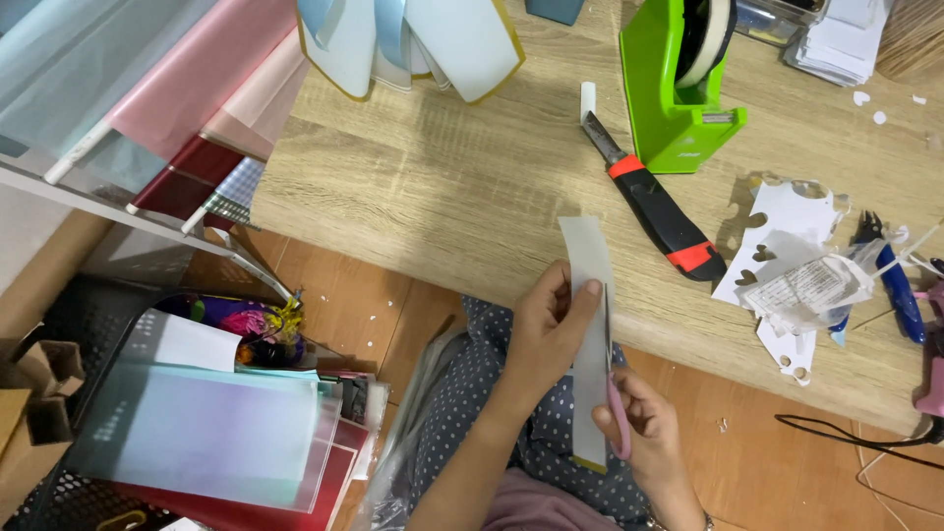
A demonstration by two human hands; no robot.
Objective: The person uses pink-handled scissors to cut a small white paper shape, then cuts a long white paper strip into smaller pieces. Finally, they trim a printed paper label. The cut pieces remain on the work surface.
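At the far left, rolled sheets of pink, red and pale blue wrapping film [187, 88] lie on a rack, and below them a black mesh basket [44, 492] on the floor holds flat translucent sheets [211, 433] and red card. Moving rightward, the wooden worktop [442, 187] carries loops of white and blue ribbon [413, 39] at its far edge. In the middle, over the worktop's near edge and the lap in dotted fabric, the left hand [546, 329] pinches a long white paper strip [588, 256] between thumb and fingers, its grip clamped on the strip about halfway up, holding it upright. Just right of it, the right hand [644, 428] has its grip closed around pink-handled scissors [615, 413], whose blade runs up along the strip's right edge. Farther right on the worktop lies a black and red utility knife [661, 211] with its blade out, beside a green tape dispenser [674, 93]. Next come white paper scraps [782, 221] with heart-shaped holes, a small clear bag [811, 285], and blue-handled pliers [900, 290] near the right edge.
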